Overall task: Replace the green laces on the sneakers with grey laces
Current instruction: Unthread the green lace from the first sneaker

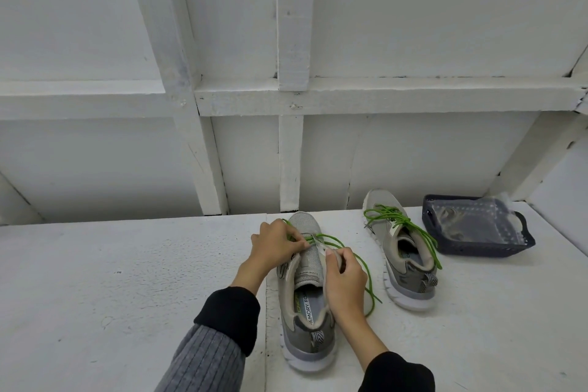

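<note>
Green lace [346, 243] on the near sneaker [307, 293] is pinched between left-hand fingers [294, 243]; right-hand fingers [335, 256] grip the eyelet flap.

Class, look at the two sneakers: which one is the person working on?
The near sneaker, between the left hand and right hand; both pinch its green lace. The far sneaker lies untouched.

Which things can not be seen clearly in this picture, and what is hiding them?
- Head view: the lowest eyelets of the near sneaker are covered by the left hand and right hand.
- Contents of the dark basket: blurred behind a shiny plastic bag; grey laces cannot be confirmed.
- Insole lettering of the far sneaker: too small.
</note>
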`<state>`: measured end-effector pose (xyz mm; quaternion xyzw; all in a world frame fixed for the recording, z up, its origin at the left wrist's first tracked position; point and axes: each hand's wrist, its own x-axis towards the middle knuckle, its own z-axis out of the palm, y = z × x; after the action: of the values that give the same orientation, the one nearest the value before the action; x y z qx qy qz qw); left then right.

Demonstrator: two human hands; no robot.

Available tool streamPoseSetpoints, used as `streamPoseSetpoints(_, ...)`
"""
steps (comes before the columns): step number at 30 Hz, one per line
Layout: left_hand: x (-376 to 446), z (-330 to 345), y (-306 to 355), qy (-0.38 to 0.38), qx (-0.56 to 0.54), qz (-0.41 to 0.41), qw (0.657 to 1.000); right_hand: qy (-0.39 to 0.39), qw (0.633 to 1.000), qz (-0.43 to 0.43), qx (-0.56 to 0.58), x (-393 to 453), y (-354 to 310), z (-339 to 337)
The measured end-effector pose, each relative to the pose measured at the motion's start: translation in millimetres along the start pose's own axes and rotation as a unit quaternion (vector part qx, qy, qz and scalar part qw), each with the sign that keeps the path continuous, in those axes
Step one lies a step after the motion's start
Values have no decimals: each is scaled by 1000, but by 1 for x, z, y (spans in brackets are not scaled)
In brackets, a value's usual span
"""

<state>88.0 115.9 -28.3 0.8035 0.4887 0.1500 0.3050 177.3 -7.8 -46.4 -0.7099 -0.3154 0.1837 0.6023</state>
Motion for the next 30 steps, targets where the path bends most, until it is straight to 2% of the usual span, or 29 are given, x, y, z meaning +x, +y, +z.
streamPoseSetpoints(2, -3, 2, -1, 13, -43, 17, 999, 1, 1000, 0, -2, 0, 1, 0)
streamPoseSetpoints(4, -10, 4, -3, 24, -145, 20, 989, 1, 1000, -1, -4, 0, 1, 0)
streamPoseSetpoints(7, -22, 9, -6, 67, -359, 15, 931, 2, 1000, -3, -4, 0, 3, 0)
streamPoseSetpoints(12, -25, 1, -13, 155, -481, -9, 863, -2, 1000, 1, -1, 0, 4, 0)
streamPoseSetpoints(13, -24, -2, -17, 160, -472, -11, 867, 0, 1000, 1, -2, 0, 4, 0)
streamPoseSetpoints(14, -23, -5, -21, 166, -434, -13, 886, 2, 1000, 1, -3, 0, 4, 0)
streamPoseSetpoints(17, -19, -12, -35, 160, -174, 4, 972, 2, 1000, 2, -3, 1, 4, 0)
streamPoseSetpoints(19, -17, -15, -37, 128, -27, 4, 991, 1, 1000, 5, -4, 1, 4, 0)
streamPoseSetpoints(20, -16, -15, -35, 107, 2, 6, 994, 1, 1000, 6, -5, 1, 4, 1)
streamPoseSetpoints(23, -6, -7, -24, 53, -16, 51, 997, 3, 1000, 4, -8, 1, 6, 1)
streamPoseSetpoints(27, 4, 7, -8, 34, 65, 70, 995, 3, 1000, 0, -10, 1, 6, 1)
streamPoseSetpoints(30, 8, 11, -6, 21, 43, 60, 997, 5, 1000, 1, -10, 1, 4, 0)
